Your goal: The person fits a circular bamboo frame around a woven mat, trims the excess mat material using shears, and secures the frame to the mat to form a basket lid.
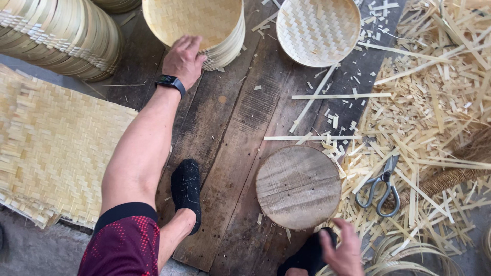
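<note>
Fingers of the left hand are laid flat and open on the stack of round woven bamboo trays at upper centre. The right hand, open, grip empty, is seen beside a round wooden block; steel scissors lie among bamboo strips.

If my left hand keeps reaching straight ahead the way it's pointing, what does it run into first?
Your left hand already rests at the near rim of the stack of round woven bamboo trays; going on, it would probably slide onto the top tray's woven surface.
</note>
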